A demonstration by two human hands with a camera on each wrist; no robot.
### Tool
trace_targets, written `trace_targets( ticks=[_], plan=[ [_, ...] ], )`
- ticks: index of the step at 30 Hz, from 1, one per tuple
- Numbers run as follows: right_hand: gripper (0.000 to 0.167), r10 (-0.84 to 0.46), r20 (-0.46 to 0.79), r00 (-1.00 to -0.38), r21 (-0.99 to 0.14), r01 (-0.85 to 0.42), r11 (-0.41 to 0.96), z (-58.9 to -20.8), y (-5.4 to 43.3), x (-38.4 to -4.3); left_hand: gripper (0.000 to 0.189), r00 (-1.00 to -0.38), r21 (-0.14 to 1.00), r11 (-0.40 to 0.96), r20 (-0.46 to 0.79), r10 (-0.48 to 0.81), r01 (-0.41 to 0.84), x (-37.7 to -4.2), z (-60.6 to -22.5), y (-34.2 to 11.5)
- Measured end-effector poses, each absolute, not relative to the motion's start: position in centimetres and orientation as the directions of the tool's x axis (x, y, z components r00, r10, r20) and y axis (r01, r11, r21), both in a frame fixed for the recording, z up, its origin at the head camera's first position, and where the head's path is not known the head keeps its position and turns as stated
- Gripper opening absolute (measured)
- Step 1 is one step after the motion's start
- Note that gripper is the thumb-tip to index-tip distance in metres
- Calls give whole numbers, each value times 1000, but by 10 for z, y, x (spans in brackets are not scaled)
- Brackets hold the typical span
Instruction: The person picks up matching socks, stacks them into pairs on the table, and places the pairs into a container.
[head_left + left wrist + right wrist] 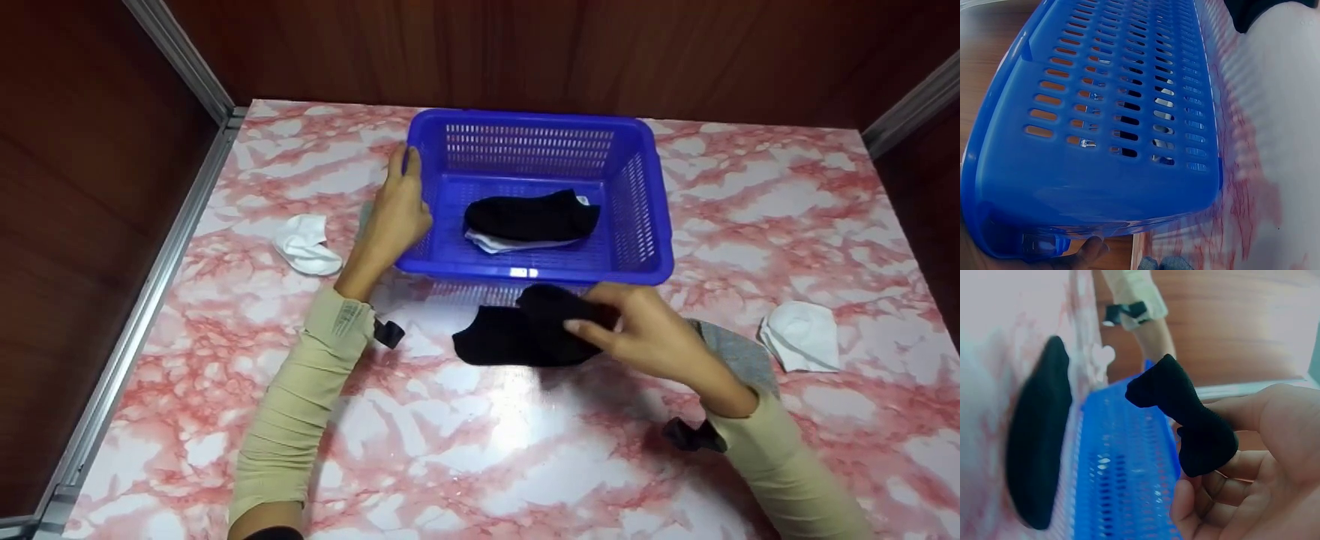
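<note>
My left hand grips the left rim of a blue slotted plastic basket; its thumb or a finger shows under the handle in the left wrist view. Just in front of the basket, my right hand pinches a black sock between thumb and fingers, lifted and bunched. A second black sock lies flat on the table beneath it, partly covered by the held one in the head view. Inside the basket a black sock lies on top of a white sock.
A crumpled white sock is left of the basket, and another white sock lies at the right. Partly hidden by my right wrist is a grey sock. Grey fabric peeks out behind my left hand. Brown panels enclose the marbled table.
</note>
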State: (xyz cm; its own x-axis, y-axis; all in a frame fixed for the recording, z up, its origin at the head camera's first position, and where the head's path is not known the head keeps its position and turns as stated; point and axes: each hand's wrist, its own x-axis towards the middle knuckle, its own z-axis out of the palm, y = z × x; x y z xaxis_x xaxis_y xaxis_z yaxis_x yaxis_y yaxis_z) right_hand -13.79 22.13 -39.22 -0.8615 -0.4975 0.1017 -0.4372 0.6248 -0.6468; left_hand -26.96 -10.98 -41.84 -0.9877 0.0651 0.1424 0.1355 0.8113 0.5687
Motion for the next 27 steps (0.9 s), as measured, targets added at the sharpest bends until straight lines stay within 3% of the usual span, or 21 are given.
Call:
trace_targets(
  ticks=[7,16,27],
  plan=[
    [21,-552,50,-832,-632,-455,628,-415,209,-137,78,-989,573,810,130,64,128,-269,-418,-110],
    [19,-557,-60,-829,-638,-397,660,-441,201,-142,79,-990,578,806,124,69,128,-270,-417,-110],
    [24,-556,-70,-828,-528,-442,725,-447,200,-141,70,-983,553,823,182,33,130,-268,-416,-110]
  ],
)
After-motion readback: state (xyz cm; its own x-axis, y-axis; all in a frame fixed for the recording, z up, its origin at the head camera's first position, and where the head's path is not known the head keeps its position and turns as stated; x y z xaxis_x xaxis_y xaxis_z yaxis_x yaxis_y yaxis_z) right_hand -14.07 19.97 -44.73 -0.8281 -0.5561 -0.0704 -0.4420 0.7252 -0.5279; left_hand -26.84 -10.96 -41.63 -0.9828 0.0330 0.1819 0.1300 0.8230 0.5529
